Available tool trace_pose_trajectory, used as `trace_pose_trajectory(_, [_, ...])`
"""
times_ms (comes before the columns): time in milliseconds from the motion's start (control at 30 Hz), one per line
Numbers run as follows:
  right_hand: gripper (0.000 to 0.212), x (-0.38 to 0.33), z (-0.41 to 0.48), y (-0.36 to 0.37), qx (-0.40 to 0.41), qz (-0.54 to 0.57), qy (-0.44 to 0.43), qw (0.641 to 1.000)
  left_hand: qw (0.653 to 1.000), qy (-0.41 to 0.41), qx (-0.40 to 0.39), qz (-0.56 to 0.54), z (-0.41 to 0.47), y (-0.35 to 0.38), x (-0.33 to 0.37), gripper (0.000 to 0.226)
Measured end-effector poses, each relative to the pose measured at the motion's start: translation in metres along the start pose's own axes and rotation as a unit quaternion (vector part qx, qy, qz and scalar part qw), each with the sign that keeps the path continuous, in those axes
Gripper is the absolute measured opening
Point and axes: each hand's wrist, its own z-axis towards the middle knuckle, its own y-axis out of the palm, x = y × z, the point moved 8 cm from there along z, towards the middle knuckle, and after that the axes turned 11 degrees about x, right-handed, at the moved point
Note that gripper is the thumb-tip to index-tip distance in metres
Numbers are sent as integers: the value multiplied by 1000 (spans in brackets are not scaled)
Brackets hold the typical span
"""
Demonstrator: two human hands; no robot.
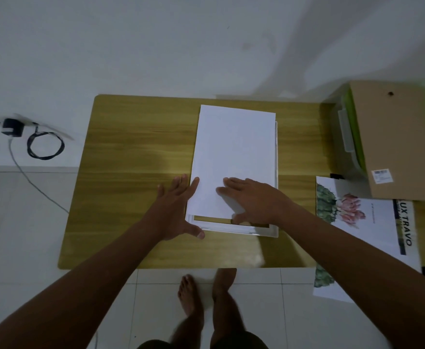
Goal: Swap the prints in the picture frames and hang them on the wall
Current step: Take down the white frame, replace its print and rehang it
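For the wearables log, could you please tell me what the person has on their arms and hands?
Nothing that shows: the left hand and right hand are ungloved, with no ring, watch or bracelet visible, and both forearms are bare with no sleeve in view.

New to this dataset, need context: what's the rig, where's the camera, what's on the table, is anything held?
There is no robot here. A person works with bare hands, and the single picture comes from a wide-angle camera worn on the head, looking down, which is why bare feet show below. On the wooden table lies a white picture frame with a white sheet on top. The sheet is shifted toward the wall, so the table shows through the frame's near end. The left hand lies flat along the sheet's left edge, with its thumb by the frame's corner. The right hand presses flat on the sheet. Nothing is gripped. At right lie a floral print and a cardboard box.
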Motion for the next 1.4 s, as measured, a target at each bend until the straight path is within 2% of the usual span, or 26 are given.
trace_pose_trajectory(333, [53,-18,-7,-4,48,-65,-61,995,1000,-3,12,-16,1,0,-1,137])
trace_pose_trajectory(467, [44,-22,-15,-8,90,-21,-63,994,1000,-1,14,-20,1,-1,0,136])
trace_pose_trajectory(567, [42,-20,-19,-7,88,3,-39,995,1000,-3,15,-20,1,-2,1,134])
trace_pose_trajectory(667, [39,-20,-22,-2,84,-19,-52,995,1000,-8,19,-21,1,-4,2,124])
trace_pose_trajectory(767, [36,-24,-24,4,100,-44,-100,989,999,-9,40,-7,1,-7,4,103])
trace_pose_trajectory(867, [37,-25,-25,7,103,-69,-113,986,999,-8,46,1,2,-6,4,90])
trace_pose_trajectory(1000, [34,-24,-27,4,127,-71,-100,984,999,-7,45,17,5,-7,5,86])
trace_pose_trajectory(1100, [34,-17,-24,1,136,-44,-60,988,999,-18,41,12,7,-9,6,86])
trace_pose_trajectory(1267, [49,-3,-22,-9,111,-23,-22,993,998,-22,18,51,13,-13,8,92])
trace_pose_trajectory(1400, [59,11,-34,-12,88,-75,-10,993,996,-10,-6,92,21,-16,14,97])
